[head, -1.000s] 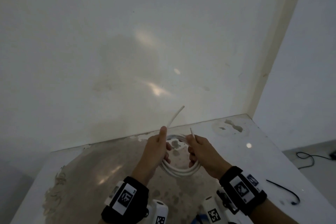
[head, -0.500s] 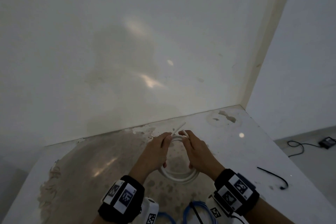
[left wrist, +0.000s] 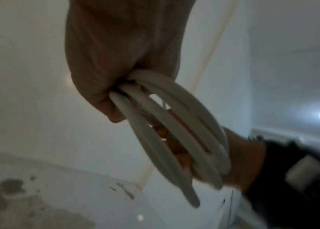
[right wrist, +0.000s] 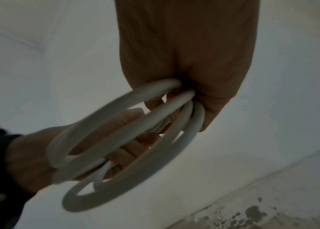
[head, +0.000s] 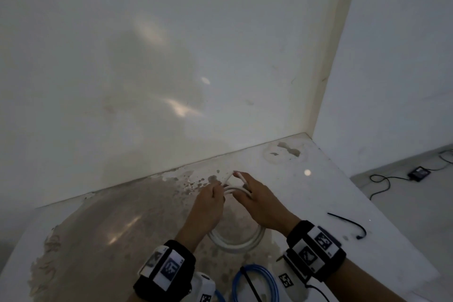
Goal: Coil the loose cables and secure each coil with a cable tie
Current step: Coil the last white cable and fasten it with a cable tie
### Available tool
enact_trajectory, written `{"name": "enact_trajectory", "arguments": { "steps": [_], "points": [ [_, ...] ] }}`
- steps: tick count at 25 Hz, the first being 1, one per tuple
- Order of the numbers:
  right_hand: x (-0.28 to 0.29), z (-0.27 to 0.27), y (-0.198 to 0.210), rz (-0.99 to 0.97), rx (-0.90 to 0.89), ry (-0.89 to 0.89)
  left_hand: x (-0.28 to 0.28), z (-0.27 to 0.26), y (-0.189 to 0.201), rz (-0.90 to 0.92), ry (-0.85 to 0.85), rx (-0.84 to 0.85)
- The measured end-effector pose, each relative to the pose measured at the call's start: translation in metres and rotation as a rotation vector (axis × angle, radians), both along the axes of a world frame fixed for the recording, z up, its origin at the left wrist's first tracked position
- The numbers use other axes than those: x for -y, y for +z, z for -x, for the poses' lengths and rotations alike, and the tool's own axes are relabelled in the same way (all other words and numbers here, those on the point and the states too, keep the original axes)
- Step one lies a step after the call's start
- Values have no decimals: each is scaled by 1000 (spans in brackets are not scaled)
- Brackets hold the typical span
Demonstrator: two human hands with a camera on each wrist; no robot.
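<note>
A white cable coil (head: 236,244) of several loops is held between both hands above the worn table (head: 318,193). My left hand (head: 212,200) grips the coil's left side, fingers curled round the loops (left wrist: 155,124). My right hand (head: 255,197) grips the right side, fingers curled round the loops (right wrist: 135,139). Two short white cable ends (head: 241,176) stick up between the fingertips at the far side of the coil. A black cable tie (head: 348,223) lies on the table to the right of my right wrist.
A coiled blue cable (head: 255,282) with a black tie across it lies near the table's front edge between my wrists. The wall (head: 171,56) stands close behind the table. Black cables and a small box (head: 419,173) lie on the floor at right.
The hands moved away from me toward the wall and lowered the coil. The long cable end that stood up has come down to a short stub. The view has tilted down, showing the blue cable.
</note>
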State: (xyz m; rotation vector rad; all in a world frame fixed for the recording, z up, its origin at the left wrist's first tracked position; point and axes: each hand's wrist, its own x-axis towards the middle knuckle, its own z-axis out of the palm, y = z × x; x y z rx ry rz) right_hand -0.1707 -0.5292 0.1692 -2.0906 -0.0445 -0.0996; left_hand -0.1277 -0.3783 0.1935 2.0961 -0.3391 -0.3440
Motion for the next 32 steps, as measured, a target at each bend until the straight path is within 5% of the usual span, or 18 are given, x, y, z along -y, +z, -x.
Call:
{"name": "enact_trajectory", "arguments": {
  "steps": [3, 9, 14, 22, 26, 32],
  "points": [
    [20, 0, 4, -52, 24, -19, 9, 0, 4, 249, -12, -264],
    [48, 2, 5, 373, -21, 117, 34, 3, 4, -102, -296, 44],
    [57, -2, 3, 640, 62, 95, 58, 8, -7, -179, -219, 184],
    [60, 1, -10, 540, 309, 99, 61, -6, -27, -134, -212, 437],
    [61, -3, -24, 253, 237, -5, 65, -13, -25, -27, -132, 405],
    [66, 3, -40, 157, 252, -187, 69, -18, -32, 66, -81, 335]
  ]
}}
